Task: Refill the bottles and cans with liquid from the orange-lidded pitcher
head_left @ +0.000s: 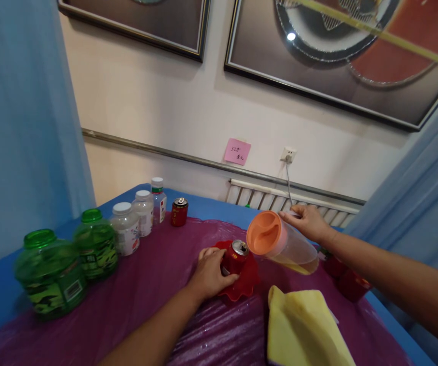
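Note:
My left hand (211,274) is closed round a red can (234,258), which stands upright on a red scalloped mat (246,284). The can's top faces up and has an opening. My right hand (305,222) grips the handle of a clear pitcher (297,250) with an orange lid (266,233). The pitcher is tilted, its lid close to the can's top on the right. Some yellowish liquid lies along its lower side. No stream between lid and can can be made out.
Green jars (51,274) and white-capped bottles (126,229) line the left, with another can (179,212) behind. A yellow cloth (306,328) lies at the front right of the purple cover (146,284). More red cans (353,284) stand beneath my right forearm.

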